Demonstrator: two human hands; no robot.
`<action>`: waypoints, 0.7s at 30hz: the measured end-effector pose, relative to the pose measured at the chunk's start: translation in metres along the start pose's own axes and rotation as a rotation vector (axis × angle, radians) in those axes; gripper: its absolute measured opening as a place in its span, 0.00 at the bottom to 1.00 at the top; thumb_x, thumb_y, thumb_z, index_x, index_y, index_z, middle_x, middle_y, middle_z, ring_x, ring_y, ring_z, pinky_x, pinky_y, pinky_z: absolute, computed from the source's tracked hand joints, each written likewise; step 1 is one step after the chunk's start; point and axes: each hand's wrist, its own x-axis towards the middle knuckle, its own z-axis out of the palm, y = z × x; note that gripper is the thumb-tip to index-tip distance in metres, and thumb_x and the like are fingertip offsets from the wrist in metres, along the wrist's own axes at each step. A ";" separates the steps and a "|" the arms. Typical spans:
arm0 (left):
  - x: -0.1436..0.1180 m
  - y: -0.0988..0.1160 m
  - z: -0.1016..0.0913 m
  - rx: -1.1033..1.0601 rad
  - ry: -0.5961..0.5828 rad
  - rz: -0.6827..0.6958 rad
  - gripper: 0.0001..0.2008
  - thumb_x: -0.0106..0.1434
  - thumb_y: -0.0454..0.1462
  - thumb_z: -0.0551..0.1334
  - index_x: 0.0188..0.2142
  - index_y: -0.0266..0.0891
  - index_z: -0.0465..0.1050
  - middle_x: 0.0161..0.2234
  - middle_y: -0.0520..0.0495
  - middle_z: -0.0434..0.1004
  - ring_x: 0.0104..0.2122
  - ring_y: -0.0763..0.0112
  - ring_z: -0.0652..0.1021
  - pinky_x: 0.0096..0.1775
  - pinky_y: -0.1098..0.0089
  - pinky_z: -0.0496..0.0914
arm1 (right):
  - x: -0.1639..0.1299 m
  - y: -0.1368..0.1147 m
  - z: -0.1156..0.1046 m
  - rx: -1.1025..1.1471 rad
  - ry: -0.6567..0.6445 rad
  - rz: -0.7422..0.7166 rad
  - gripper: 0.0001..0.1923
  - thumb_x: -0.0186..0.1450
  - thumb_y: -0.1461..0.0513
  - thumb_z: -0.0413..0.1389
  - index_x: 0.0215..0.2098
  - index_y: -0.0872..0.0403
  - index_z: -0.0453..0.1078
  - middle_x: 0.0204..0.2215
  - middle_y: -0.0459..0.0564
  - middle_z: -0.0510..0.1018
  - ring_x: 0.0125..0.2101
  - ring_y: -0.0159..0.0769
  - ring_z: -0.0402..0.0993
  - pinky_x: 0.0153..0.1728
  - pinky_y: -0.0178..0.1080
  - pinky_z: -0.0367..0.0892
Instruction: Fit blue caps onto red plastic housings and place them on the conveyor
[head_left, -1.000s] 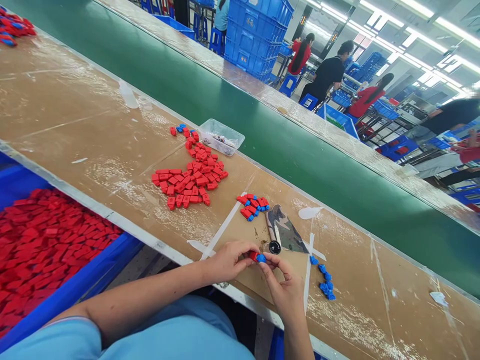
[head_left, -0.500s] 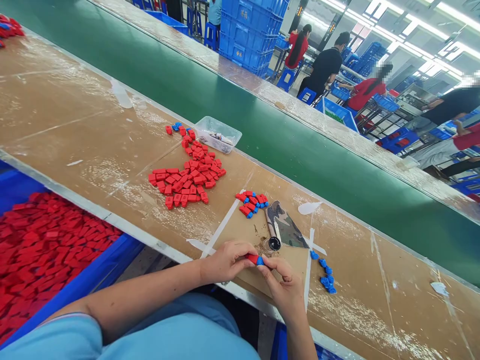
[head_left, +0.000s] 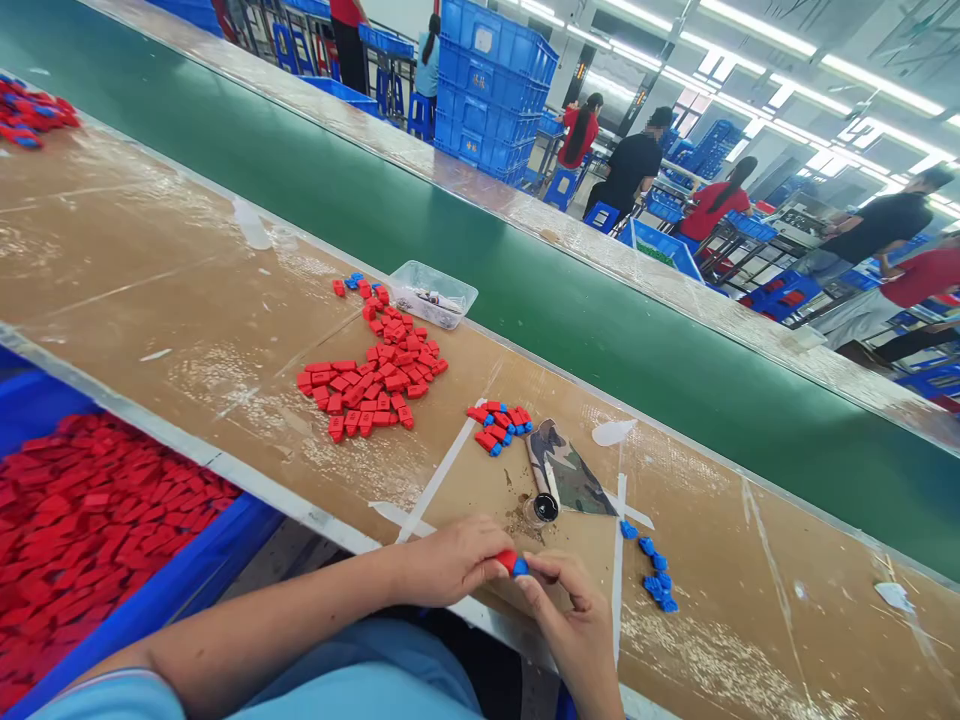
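A small red plastic piece with a blue end (head_left: 511,561) is held between both hands above the table's near edge. My left hand (head_left: 454,562) pinches its red part. My right hand (head_left: 574,605) has thumb and forefinger closed at the blue end. Beyond the hands stands a small jar with a black top (head_left: 545,508), beside a folded camouflage cloth (head_left: 576,478). Joined red-and-blue pieces (head_left: 498,428) lie in a cluster past the jar. Several loose blue pieces (head_left: 657,570) form a line to the right.
Many red pieces (head_left: 375,385) are heaped left of centre, near a clear plastic tray (head_left: 431,295). A blue crate (head_left: 180,575) full of red pieces stands at lower left. The green conveyor belt (head_left: 525,300) runs behind the table. People work at far benches, past stacked blue crates (head_left: 487,95).
The view has tilted upward, so the table and hands sit slightly lower. Both hands still hold the red-and-blue piece; the fingers have shifted only slightly.
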 end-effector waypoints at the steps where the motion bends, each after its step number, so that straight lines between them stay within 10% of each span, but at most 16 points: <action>1: 0.000 0.003 0.001 -0.004 -0.020 0.018 0.15 0.70 0.41 0.47 0.38 0.36 0.68 0.34 0.42 0.73 0.35 0.64 0.72 0.38 0.68 0.66 | -0.001 -0.003 0.000 -0.018 0.020 -0.044 0.12 0.62 0.51 0.58 0.34 0.49 0.77 0.30 0.50 0.79 0.32 0.38 0.77 0.32 0.38 0.74; 7: 0.001 0.025 0.009 -0.192 -0.033 0.195 0.20 0.71 0.43 0.43 0.43 0.35 0.69 0.42 0.36 0.76 0.44 0.59 0.73 0.47 0.63 0.68 | -0.011 -0.021 0.015 -0.031 -0.073 -0.215 0.26 0.70 0.46 0.37 0.58 0.46 0.65 0.60 0.53 0.64 0.63 0.49 0.54 0.58 0.55 0.59; 15: -0.007 0.034 0.020 -0.354 -0.036 0.145 0.20 0.72 0.43 0.43 0.48 0.36 0.69 0.46 0.37 0.75 0.47 0.60 0.73 0.50 0.61 0.68 | -0.018 -0.031 0.018 0.068 -0.178 -0.164 0.26 0.70 0.46 0.37 0.57 0.46 0.64 0.56 0.52 0.69 0.63 0.48 0.53 0.60 0.56 0.54; 21: 0.004 0.021 0.003 -0.121 -0.061 0.033 0.13 0.70 0.40 0.49 0.39 0.39 0.70 0.38 0.44 0.74 0.40 0.64 0.73 0.43 0.67 0.69 | 0.002 -0.012 -0.021 0.088 -0.135 -0.126 0.32 0.68 0.42 0.35 0.53 0.48 0.68 0.56 0.53 0.69 0.61 0.48 0.58 0.57 0.54 0.58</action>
